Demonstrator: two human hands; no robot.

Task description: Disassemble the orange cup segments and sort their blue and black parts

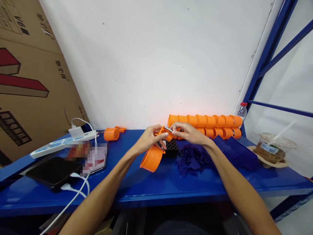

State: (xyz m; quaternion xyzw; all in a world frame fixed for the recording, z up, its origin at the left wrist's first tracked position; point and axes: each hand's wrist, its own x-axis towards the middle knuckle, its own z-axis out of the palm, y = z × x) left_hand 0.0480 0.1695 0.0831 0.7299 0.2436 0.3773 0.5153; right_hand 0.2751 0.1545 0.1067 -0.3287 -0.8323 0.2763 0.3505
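My left hand (153, 138) is closed on an orange plastic part (152, 159), whose wide cup hangs below the fingers, with a smaller orange piece between thumb and fingers. From the right, my right hand (187, 132) pinches a thin grey strip (168, 129) that meets the top of the orange part. Behind and below the hands sits a black holder with round holes (171, 150), partly hidden. A crumpled pile of dark blue pieces (192, 160) lies just below my right hand.
Stacked orange cups (207, 121) line the wall, with flat blue sheets (231, 151) in front. At the right stand a drink cup (271, 148) and a bottle (242, 111). Leftward are an orange cup (111, 134), power strip (61, 143), black device (53, 171), phone (99, 160) and white cables.
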